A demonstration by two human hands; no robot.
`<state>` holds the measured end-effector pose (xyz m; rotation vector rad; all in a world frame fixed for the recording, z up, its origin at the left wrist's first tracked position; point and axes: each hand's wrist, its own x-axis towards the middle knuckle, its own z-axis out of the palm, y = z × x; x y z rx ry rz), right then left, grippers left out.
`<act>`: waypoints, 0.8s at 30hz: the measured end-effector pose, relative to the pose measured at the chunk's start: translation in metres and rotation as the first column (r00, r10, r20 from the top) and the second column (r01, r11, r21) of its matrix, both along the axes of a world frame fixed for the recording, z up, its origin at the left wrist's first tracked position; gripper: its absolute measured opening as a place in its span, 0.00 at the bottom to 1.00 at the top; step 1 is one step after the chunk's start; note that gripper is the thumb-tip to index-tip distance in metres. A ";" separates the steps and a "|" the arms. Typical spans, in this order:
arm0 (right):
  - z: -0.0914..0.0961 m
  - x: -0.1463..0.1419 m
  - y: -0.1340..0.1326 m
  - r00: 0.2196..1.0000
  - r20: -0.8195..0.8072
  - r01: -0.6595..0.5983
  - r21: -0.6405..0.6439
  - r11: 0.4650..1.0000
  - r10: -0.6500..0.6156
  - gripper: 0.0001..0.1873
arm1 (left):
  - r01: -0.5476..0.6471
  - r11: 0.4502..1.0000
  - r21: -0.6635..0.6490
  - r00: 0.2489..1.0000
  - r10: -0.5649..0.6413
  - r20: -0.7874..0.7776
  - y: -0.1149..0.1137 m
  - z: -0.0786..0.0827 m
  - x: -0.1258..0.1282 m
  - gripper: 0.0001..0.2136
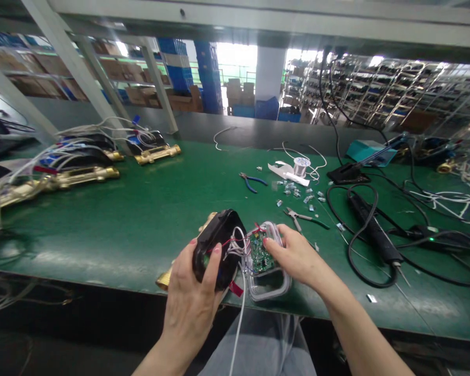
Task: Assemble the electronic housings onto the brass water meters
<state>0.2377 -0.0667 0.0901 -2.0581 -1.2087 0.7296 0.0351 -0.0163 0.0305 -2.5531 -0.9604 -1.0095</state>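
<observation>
My left hand (188,300) grips a black plastic housing (215,245) from below, its fingers wrapped around the side. A brass pipe fitting (163,280) shows beneath the housing, partly hidden by the hand. My right hand (293,256) holds a clear plastic case (268,290) by its upper edge. A green circuit board (259,256) sits inside the case, and red and white wires (233,248) run between it and the black housing. A loose white cable (239,324) hangs down past the bench edge.
Several brass-bodied units with black housings (156,154) lie on the green bench mat (141,219) at left. Blue-handled pliers (253,180), side cutters (301,219), a solder spool (301,167) and small clear pieces (293,190) lie ahead. A black soldering iron (374,235) rests at right.
</observation>
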 end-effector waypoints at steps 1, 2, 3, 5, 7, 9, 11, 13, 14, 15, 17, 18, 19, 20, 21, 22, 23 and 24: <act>0.003 -0.001 0.001 1.000 0.027 -0.001 0.003 1.000 0.001 0.10 | -0.008 1.000 0.006 1.000 0.008 0.001 -0.001 -0.001 0.000 0.46; 0.005 -0.004 -0.001 0.998 0.056 0.008 0.004 1.000 -0.008 0.09 | -0.016 1.000 0.012 1.000 0.016 0.001 -0.001 -0.001 0.000 0.46; 0.007 -0.007 -0.006 0.996 0.084 0.032 0.006 0.999 -0.032 0.09 | -0.024 1.000 0.015 1.000 0.024 0.001 -0.002 -0.002 0.001 0.46; 0.008 -0.017 -0.019 0.988 0.112 0.106 0.019 0.994 -0.107 0.11 | -0.032 0.999 0.018 0.999 0.032 0.000 -0.002 -0.003 0.001 0.46; 0.005 -0.028 -0.035 0.978 0.089 0.183 0.061 0.981 -0.188 0.13 | -0.038 0.999 0.019 0.999 0.037 0.004 -0.001 -0.004 0.002 0.46; -0.003 -0.037 -0.046 0.963 0.039 0.262 0.119 0.958 -0.268 0.15 | -0.039 0.999 0.016 0.999 0.039 0.008 -0.001 -0.004 0.002 0.46; -0.013 -0.043 -0.052 0.944 -0.004 0.327 0.168 0.930 -0.331 0.16 | -0.033 0.999 0.001 0.999 0.033 0.004 -0.003 -0.002 0.001 0.45; -0.019 -0.047 -0.054 0.931 -0.028 0.364 0.184 0.913 -0.365 0.17 | -0.046 0.998 -0.038 0.999 0.045 -0.026 -0.010 0.004 -0.001 0.41; -0.020 -0.048 -0.053 0.930 -0.035 0.365 0.183 0.913 -0.365 0.17 | -0.053 0.997 -0.058 0.998 0.050 -0.043 -0.016 0.008 -0.002 0.38; -0.020 -0.049 -0.053 0.933 -0.039 0.360 0.176 0.916 -0.359 0.17 | -0.055 0.996 -0.072 0.997 0.051 -0.050 -0.022 0.013 -0.003 0.36; -0.017 -0.050 -0.051 0.940 -0.027 0.341 0.165 0.926 -0.341 0.18 | -0.012 0.996 -0.084 0.999 0.009 -0.047 -0.033 0.023 -0.006 0.30; -0.015 -0.051 -0.051 0.942 -0.013 0.332 0.168 0.928 -0.335 0.18 | 0.039 0.994 -0.097 0.998 -0.044 -0.043 -0.036 0.028 -0.006 0.27; -0.014 -0.052 -0.050 0.944 0.002 0.325 0.177 0.929 -0.331 0.19 | 0.095 0.988 -0.120 0.994 -0.101 -0.049 -0.039 0.032 -0.005 0.23; -0.013 -0.053 -0.050 0.943 0.021 0.322 0.189 0.928 -0.331 0.19 | 0.141 0.980 -0.143 0.986 -0.153 -0.072 -0.039 0.035 -0.003 0.19; -0.012 -0.054 -0.050 0.942 0.038 0.319 0.203 0.926 -0.333 0.19 | 0.171 0.972 -0.159 0.975 -0.190 -0.112 -0.038 0.037 -0.001 0.17; -0.012 -0.055 -0.049 0.939 0.056 0.319 0.217 0.922 -0.338 0.20 | 0.182 0.970 -0.158 0.965 -0.207 -0.163 -0.035 0.039 0.002 0.16; -0.013 -0.055 -0.049 0.936 0.071 0.320 0.229 0.919 -0.344 0.21 | 0.175 0.975 -0.135 0.955 -0.201 -0.217 -0.032 0.040 0.005 0.16; -0.013 -0.056 -0.049 0.935 0.081 0.319 0.237 0.918 -0.346 0.21 | 0.162 0.982 -0.097 0.944 -0.183 -0.274 -0.029 0.041 0.008 0.16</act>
